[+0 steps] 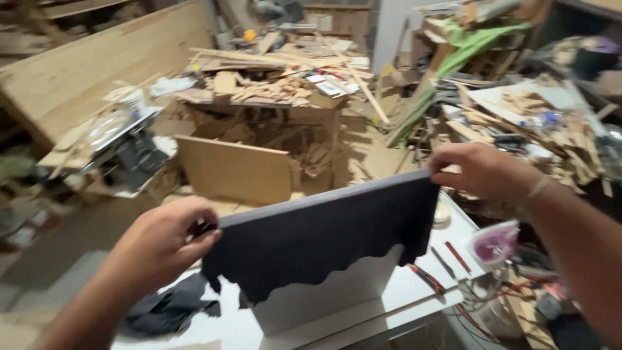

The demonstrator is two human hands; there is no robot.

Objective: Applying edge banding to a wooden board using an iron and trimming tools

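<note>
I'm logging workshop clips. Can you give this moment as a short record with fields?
Setting: cluttered wood workshop
Left hand: grips the left end of the dark fabric-covered board
Right hand: grips its right top corner
Board: upright on the white table, fabric edge ragged
Nearby: dark fabric scraps; red-handled tool

The upper part of the white board (324, 298) is covered by the dark fabric (317, 240) draped over it, and its lower end is cut off by the bottom edge. The fingertips of both hands, left (162, 243) and right (483, 172), are hidden behind the fabric's top edge. Both forearms are cropped by the frame. The tools (440, 269) on the desk (414, 295) are too blurred to be identified. The heap of wood scraps (278, 81) behind is smeared, so single pieces cannot be told apart.
</note>
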